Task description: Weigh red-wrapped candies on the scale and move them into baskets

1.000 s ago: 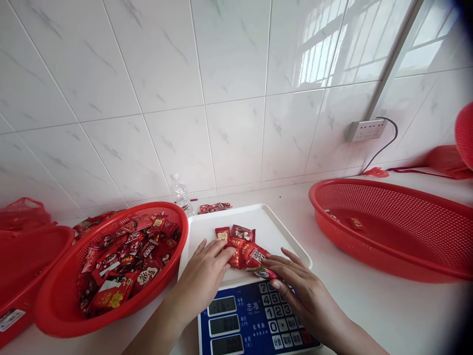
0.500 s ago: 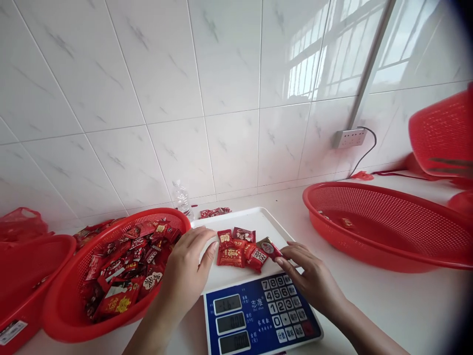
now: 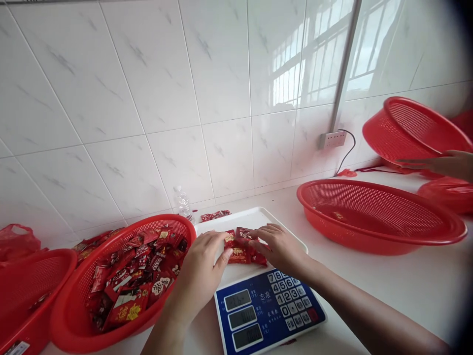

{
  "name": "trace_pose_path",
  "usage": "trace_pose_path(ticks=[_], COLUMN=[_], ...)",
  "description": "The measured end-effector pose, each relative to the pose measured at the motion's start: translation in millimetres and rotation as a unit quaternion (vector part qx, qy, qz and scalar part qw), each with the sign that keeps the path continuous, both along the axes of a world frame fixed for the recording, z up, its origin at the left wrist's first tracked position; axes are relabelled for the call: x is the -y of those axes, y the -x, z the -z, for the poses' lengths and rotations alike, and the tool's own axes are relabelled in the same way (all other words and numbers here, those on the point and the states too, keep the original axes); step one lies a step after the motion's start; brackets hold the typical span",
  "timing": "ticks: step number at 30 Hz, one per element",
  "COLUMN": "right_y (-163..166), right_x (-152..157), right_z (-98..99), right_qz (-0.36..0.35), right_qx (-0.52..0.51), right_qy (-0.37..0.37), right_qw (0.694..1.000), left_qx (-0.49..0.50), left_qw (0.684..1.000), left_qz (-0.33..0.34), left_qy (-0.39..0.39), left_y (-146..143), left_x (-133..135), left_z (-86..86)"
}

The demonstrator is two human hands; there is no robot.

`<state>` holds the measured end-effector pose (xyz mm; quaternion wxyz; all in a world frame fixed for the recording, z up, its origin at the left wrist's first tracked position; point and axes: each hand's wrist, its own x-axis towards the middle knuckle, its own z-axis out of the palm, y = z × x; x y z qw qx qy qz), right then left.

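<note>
Small red snack packets (image 3: 239, 255) lie in a pile on the white pan (image 3: 254, 215) of a weighing scale with a blue keypad panel (image 3: 271, 313). At the pile's left side is my left hand (image 3: 203, 264), thumb and fingers apart, fingertips touching a packet's edge. From the right, my right hand (image 3: 279, 249) reaches over the pile with fingers and thumb closed on packets, partly hiding them. To the left, an oval red basket (image 3: 61, 315) holds many similar packets.
An oval red basket (image 3: 380, 241) with a small packet inside stands right of the scale. Farther right, another person's hand (image 3: 449, 162) is at a tilted red basket (image 3: 391, 128). A clear bottle (image 3: 182, 199) and more packets (image 3: 216, 215) lie behind the scale, near the tiled wall.
My right hand has moved left onto the pile with the packet it held. My left hand has come in against the packets. At far right, the tilted basket and other person's hand show more fully.
</note>
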<state>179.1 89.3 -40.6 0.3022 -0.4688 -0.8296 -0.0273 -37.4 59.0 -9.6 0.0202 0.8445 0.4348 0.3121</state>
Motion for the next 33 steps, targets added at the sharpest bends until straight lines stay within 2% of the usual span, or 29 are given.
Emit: trace_pose_path(ticks=[4,7,11,15,21,28,33], right_y=[0,-10,-24,-25,-15,-5,-13], right_x=[7,12,16,11,5,4,7], right_z=[3.3,9.3,12.1,9.5,4.4,-2.1,0.0], right_qz=[-0.032,-0.033,-0.013,-0.039,-0.018,-0.072,-0.097], right_qx=[0.016,0.02,0.023,0.037,0.041,0.065,0.028], right_qy=[0.032,0.052,0.082,0.112,0.1,0.105,0.082], right_qw=[0.999,0.998,0.996,0.992,0.994,0.99,0.991], left_qx=[-0.118,-0.146,-0.141,-0.134,-0.112,-0.089,-0.074], left_qw=[0.986,0.977,0.976,0.976,0.982,0.987,0.988], left_qz=[0.001,-0.004,0.024,0.025,0.029,0.018,0.027], left_qy=[0.117,0.155,0.166,0.171,0.148,0.135,0.13], left_y=[1,-2,-5,-3,-1,-4,-2], left_x=[-11,-18,-20,-20,-20,-21,-23], left_z=[15.2,24.5,27.1,27.9,31.2,28.8,31.8])
